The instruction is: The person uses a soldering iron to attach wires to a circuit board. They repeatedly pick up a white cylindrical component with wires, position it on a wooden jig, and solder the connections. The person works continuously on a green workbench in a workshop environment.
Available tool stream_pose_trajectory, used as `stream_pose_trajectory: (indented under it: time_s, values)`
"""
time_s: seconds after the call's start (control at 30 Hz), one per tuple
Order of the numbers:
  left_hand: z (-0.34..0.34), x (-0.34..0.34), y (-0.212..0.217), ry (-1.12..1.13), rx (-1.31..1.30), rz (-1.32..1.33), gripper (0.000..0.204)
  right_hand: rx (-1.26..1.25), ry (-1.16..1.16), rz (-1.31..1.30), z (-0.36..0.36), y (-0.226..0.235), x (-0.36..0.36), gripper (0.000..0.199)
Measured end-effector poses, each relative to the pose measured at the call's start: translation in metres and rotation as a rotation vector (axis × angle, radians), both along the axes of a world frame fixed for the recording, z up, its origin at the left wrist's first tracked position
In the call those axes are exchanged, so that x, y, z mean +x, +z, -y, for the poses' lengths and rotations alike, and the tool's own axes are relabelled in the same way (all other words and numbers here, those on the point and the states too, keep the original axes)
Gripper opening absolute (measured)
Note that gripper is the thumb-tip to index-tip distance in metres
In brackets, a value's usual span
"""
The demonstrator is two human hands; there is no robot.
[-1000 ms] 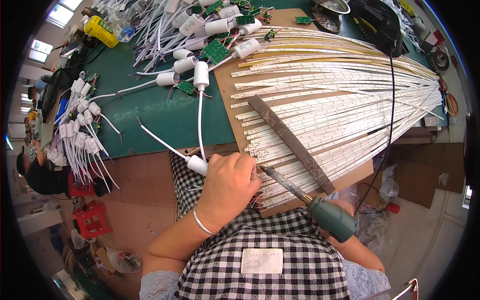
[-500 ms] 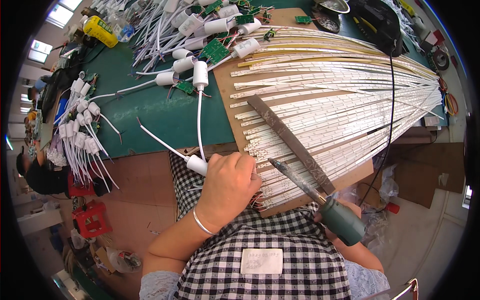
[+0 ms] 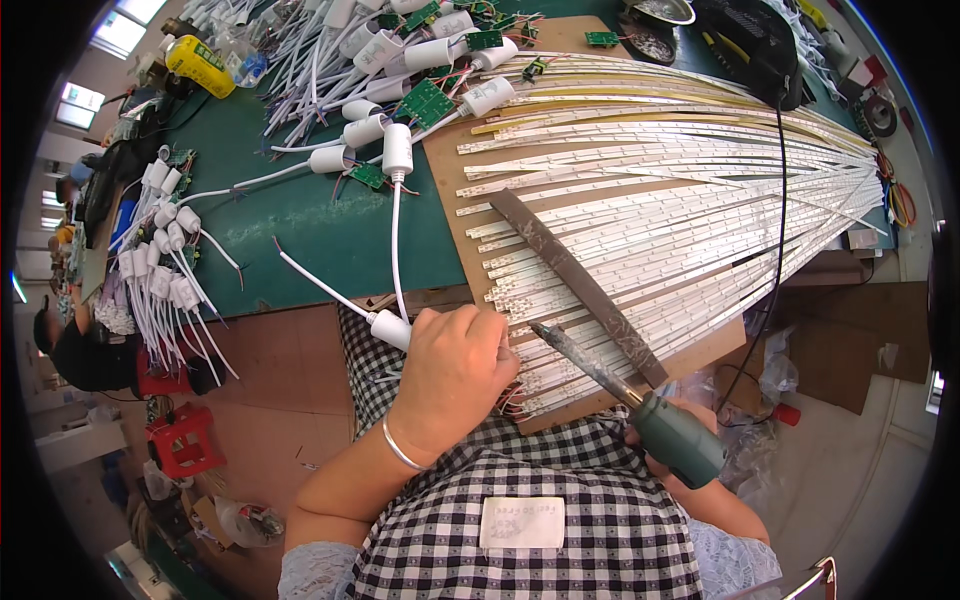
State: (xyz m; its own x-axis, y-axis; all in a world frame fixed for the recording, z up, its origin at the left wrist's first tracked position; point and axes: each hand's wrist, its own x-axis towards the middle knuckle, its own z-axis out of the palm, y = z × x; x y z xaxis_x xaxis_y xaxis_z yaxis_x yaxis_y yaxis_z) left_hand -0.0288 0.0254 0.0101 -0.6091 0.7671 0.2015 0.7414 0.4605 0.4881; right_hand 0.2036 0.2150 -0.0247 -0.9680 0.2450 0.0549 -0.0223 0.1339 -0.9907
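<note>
My left hand (image 3: 455,365) is closed at the near left ends of the LED strips (image 3: 590,245). A white cylindrical cable housing (image 3: 390,329) sticks out of its left side, trailing a white cable. Thin reddish wires show below the fingers; what the fingertips pinch is hidden. My right hand (image 3: 658,468) is wrapped round the green handle of a soldering iron (image 3: 680,440), which partly covers it. The iron's dark tip points up and left, just right of my left fingertips; whether it touches a strip I cannot tell. A brown bar (image 3: 580,290) lies diagonally across the strips.
White cable housings (image 3: 375,52) with green circuit boards (image 3: 428,103) are heaped on the green table (image 3: 300,240). Another bunch (image 3: 165,240) hangs at its left edge. A black cord (image 3: 784,190) crosses the strips. Brown board (image 3: 460,220) lies under them. A person (image 3: 80,340) sits far left.
The soldering iron and my right hand have shifted slightly left and down. My left hand keeps its closed hold almost unmoved.
</note>
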Motion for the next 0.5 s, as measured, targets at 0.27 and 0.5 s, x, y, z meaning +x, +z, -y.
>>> stream_pose_trajectory:
  time_s: [0.27, 0.5]
  values:
    - [0.006, 0.002, 0.002, -0.016, -0.023, 0.035, 0.014, -0.045, -0.011, 0.144, 0.000, 0.013, -0.003, 0.053]
    - [0.015, -0.003, 0.012, -0.078, -0.006, 0.141, 0.013, 0.033, -0.036, 0.090, 0.003, 0.011, -0.005, 0.045]
